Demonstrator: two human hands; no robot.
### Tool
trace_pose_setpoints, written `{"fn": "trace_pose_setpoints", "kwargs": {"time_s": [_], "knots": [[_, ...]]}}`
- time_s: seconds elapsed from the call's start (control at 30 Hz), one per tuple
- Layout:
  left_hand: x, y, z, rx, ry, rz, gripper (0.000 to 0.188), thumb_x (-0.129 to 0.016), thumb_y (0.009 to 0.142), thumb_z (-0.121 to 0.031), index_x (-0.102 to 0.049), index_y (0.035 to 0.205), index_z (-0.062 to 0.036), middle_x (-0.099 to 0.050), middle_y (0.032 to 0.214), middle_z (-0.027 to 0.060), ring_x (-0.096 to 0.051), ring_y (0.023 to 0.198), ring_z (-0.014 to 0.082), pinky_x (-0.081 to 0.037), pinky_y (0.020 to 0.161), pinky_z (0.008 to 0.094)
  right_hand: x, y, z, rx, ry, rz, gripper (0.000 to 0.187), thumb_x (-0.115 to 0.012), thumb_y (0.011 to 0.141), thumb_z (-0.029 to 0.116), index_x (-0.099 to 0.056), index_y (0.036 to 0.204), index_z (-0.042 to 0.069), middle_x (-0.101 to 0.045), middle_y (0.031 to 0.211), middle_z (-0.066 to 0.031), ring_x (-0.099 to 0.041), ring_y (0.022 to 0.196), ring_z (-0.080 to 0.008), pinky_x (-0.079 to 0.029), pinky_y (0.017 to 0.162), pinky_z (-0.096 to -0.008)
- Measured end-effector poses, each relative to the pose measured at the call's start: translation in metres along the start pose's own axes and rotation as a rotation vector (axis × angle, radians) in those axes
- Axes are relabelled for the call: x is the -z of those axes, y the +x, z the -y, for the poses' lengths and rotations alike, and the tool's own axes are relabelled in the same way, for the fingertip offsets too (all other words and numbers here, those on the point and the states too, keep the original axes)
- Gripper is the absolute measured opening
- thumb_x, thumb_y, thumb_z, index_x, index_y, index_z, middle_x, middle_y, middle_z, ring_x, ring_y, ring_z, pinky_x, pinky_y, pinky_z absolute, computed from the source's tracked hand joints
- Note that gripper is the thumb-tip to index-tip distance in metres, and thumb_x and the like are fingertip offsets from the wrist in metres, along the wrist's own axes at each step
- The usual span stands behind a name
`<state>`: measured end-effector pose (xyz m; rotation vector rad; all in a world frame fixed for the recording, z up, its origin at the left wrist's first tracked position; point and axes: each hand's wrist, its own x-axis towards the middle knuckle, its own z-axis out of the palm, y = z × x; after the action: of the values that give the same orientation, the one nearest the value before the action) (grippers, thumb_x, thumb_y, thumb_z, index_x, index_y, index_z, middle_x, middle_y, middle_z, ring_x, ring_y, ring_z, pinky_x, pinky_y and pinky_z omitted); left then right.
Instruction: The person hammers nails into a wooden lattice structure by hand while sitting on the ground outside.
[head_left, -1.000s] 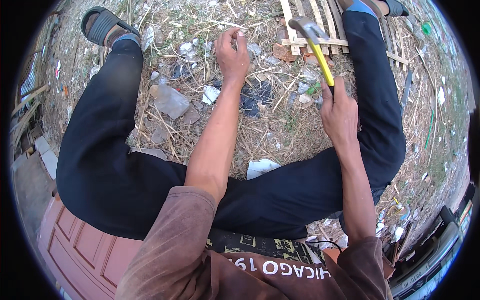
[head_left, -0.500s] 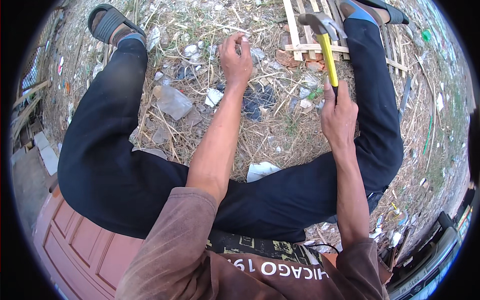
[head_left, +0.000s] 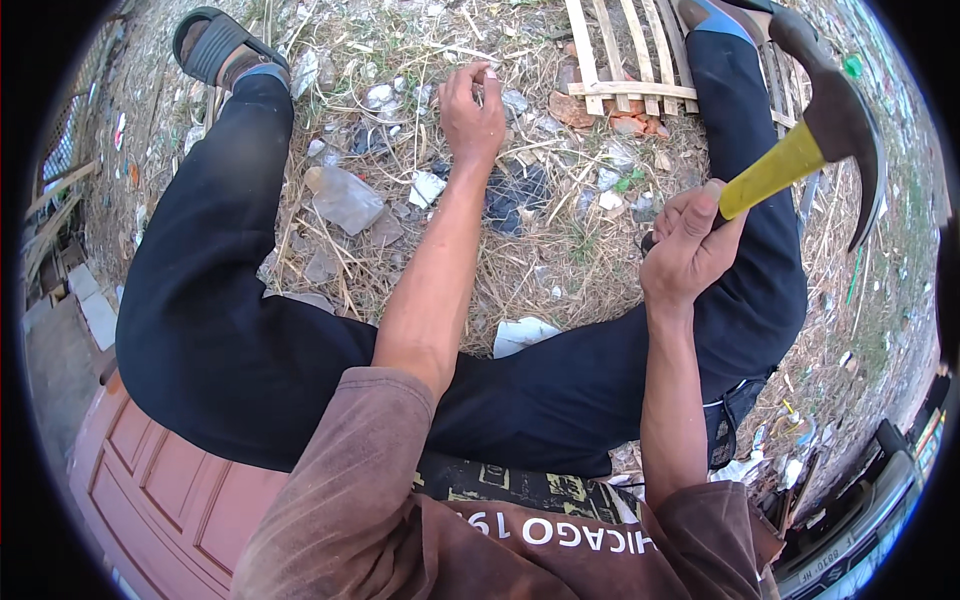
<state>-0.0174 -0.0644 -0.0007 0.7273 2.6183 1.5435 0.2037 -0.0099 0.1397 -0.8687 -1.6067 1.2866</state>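
Observation:
My right hand (head_left: 690, 245) is closed round the black grip of a claw hammer (head_left: 775, 175). The yellow part of its handle slants up to the right, and the dark metal head, with its curved claw, is raised above my right leg. Further left, my left hand (head_left: 472, 112) is held low over the littered ground with its fingers curled in. Whatever its fingertips may pinch is too small to make out. To the right of that hand lies a frame of pale wooden slats (head_left: 640, 90), partly beside my right foot.
Broken bricks (head_left: 572, 110) lie at the slats' near end. A clear plastic piece (head_left: 345, 200), a white scrap (head_left: 522, 336) and dry straw litter the ground between my legs. A reddish panelled door (head_left: 180, 480) lies at the lower left; a vehicle's edge (head_left: 850, 545) shows at the lower right.
The hammer has swung up and to the right, its head now much nearer the camera and turned sideways. My left hand has stayed almost in place.

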Motion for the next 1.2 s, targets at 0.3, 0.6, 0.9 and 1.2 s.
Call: {"fn": "trace_pose_setpoints", "kwargs": {"time_s": [0.3, 0.6, 0.9, 1.2], "knots": [[0.000, -0.006, 0.005, 0.008, 0.022, -0.009, 0.018, -0.059, 0.092, -0.019, -0.067, 0.105, -0.0093, -0.063, 0.093, 0.0029, -0.055, 0.088, 0.0201, -0.045, 0.084, 0.0366, -0.023, -0.002, 0.012, -0.043, -0.571, 0.041, 0.018, -0.053, 0.103, 0.018, -0.051, 0.101, 0.001, -0.049, 0.061, -0.0146, -0.048, 0.050, -0.0230, -0.040, 0.052, -0.0347], [-0.010, -0.002, 0.005, -0.051, 0.056, -0.067, 0.018, -0.061, 0.090, -0.018, -0.068, 0.104, -0.0097, -0.064, 0.087, 0.0023, -0.056, 0.083, 0.0187, -0.046, 0.081, 0.0354, 0.009, -0.005, -0.018, -0.108, -0.797, 0.304, 0.013, -0.057, 0.098, 0.013, -0.049, 0.098, 0.002, -0.059, 0.064, -0.0242, -0.060, 0.059, -0.0459, -0.041, 0.049, -0.0510], [-0.005, 0.000, 0.007, -0.044, 0.088, -0.078, 0.016, -0.062, 0.091, -0.021, -0.069, 0.103, -0.0120, -0.066, 0.086, 0.0013, -0.058, 0.082, 0.0183, -0.047, 0.079, 0.0354, 0.020, 0.015, -0.024, 0.120, -0.881, 0.419, 0.017, -0.060, 0.097, 0.017, -0.050, 0.097, 0.003, -0.057, 0.060, -0.0204, -0.059, 0.053, -0.0417, -0.042, 0.046, -0.0471], [-0.001, -0.001, 0.003, -0.008, 0.105, 0.016, 0.019, -0.058, 0.092, -0.021, -0.067, 0.105, -0.0103, -0.065, 0.093, 0.0036, -0.058, 0.091, 0.0226, -0.047, 0.083, 0.0374, 0.016, 0.014, 0.008, 0.089, -0.665, 0.310, 0.016, -0.056, 0.100, 0.017, -0.049, 0.097, 0.003, -0.054, 0.060, -0.0201, -0.057, 0.052, -0.0425, -0.040, 0.046, -0.0480]]}}
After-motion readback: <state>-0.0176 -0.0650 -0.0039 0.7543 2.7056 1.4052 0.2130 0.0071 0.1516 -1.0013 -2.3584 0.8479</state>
